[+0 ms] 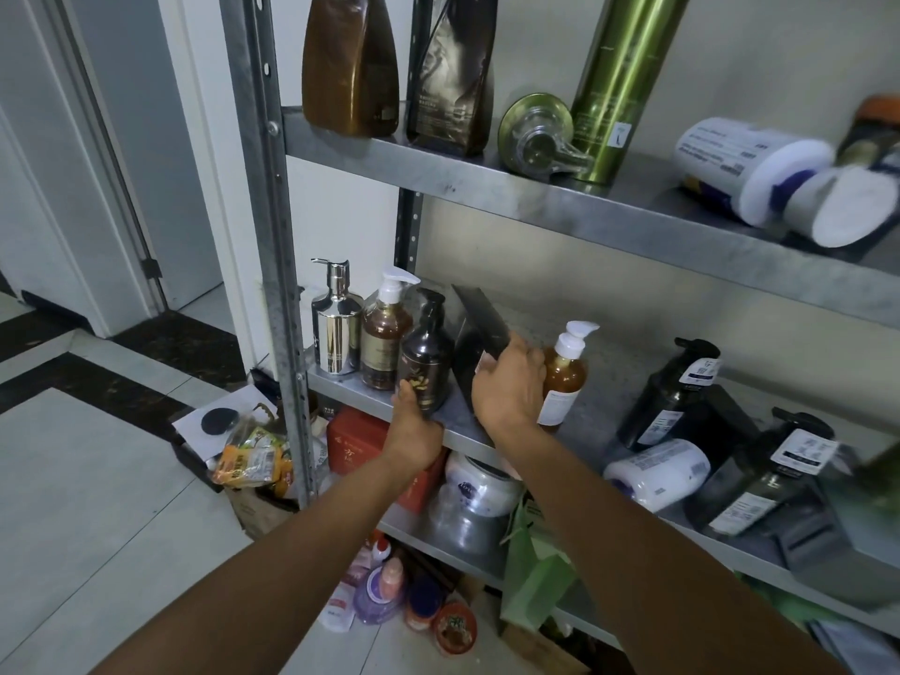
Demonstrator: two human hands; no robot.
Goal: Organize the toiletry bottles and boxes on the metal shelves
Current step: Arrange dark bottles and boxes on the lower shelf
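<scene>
On the middle metal shelf, my left hand grips the base of a dark brown pump bottle at the front edge. My right hand holds a tilted black box just right of that bottle. An amber pump bottle with a white top stands right behind my right hand. Left of the dark bottle stand a brown pump bottle and a chrome pump dispenser. Further right, black bottles and a white bottle lie on their sides.
The upper shelf carries brown bottles, a dark pouch, a tall green can, a toppled green can and a white bottle on its side. Lower shelves and the floor hold a red box, jars and snack bags.
</scene>
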